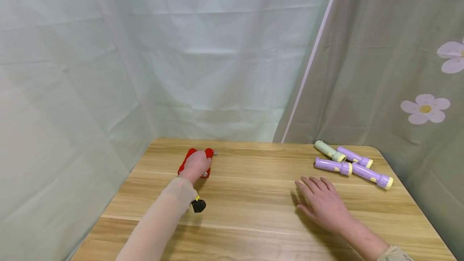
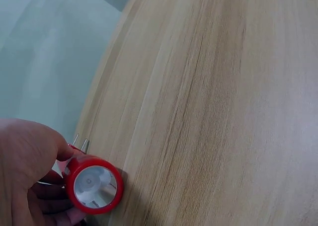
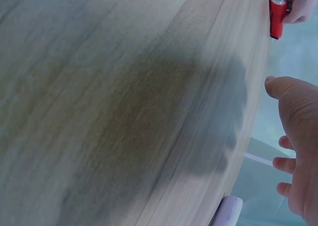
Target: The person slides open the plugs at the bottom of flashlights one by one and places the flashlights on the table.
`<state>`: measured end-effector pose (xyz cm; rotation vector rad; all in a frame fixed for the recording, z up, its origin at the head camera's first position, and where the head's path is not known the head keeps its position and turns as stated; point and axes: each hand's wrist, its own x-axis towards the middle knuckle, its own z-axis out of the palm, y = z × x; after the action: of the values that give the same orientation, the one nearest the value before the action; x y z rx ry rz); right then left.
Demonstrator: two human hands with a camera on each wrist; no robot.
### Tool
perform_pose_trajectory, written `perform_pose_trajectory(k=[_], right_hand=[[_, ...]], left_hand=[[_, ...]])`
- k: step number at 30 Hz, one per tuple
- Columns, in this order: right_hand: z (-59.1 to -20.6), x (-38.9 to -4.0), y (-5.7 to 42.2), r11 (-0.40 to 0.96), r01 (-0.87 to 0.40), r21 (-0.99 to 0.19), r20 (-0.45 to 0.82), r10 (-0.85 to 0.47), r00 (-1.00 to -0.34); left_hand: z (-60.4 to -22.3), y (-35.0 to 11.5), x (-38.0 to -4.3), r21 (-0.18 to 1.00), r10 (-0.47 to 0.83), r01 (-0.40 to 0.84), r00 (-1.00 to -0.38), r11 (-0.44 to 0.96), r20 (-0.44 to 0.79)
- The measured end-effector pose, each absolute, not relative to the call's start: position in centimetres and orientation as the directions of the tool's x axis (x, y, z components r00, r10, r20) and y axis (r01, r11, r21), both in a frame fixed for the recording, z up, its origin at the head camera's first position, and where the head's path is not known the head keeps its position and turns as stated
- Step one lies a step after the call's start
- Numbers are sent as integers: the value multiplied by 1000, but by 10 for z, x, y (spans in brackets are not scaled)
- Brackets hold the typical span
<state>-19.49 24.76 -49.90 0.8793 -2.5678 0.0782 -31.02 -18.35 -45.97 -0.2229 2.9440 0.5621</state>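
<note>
My left hand [image 1: 195, 165] reaches to the far left of the table and grips a red flashlight [image 2: 87, 162]. Its round silver lens faces the left wrist camera, and metal plug prongs [image 2: 84, 145] stick out beside it. Another red flashlight [image 1: 186, 158] lies close by on the left side of that hand, partly covered by it. Over the right part of the table, my right hand [image 1: 324, 204] is held palm down with fingers straight and a shadow beneath, holding nothing. Nearest to it are purple flashlights [image 1: 372, 175] with pale yellow ends.
At the back right, a pale green flashlight [image 1: 326, 148] lies among several purple ones near the table's edge. Light curtains [image 1: 224, 71] hang behind and left of the wooden table [image 1: 250, 204]; a grey flowered curtain [image 1: 377, 71] hangs on the right.
</note>
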Motion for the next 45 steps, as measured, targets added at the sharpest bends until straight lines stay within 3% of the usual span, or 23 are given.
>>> perform_pose_trajectory(k=[12,21,31,37,45], right_hand=[[-493,-198,252,816,-573,75,416,-548,-726],[-476,-210,277,842,-539,34,469,-489,-735],[-462,-224,306,859,-507,71,512,-468,-720],[-453,-230,322,895,-443,62,474,-417,-776],[-449,-238,339,924,-382,15,419,-353,-837]], left_hand=[[-444,-191,-310,322,-14,1,-999,947,44],[-444,-181,-301,230,174,219,-964,948,199],[-444,-154,-282,191,281,320,-938,928,205],[-445,-135,-267,128,381,414,-898,901,220],[-448,-105,-245,145,479,498,-865,855,150]])
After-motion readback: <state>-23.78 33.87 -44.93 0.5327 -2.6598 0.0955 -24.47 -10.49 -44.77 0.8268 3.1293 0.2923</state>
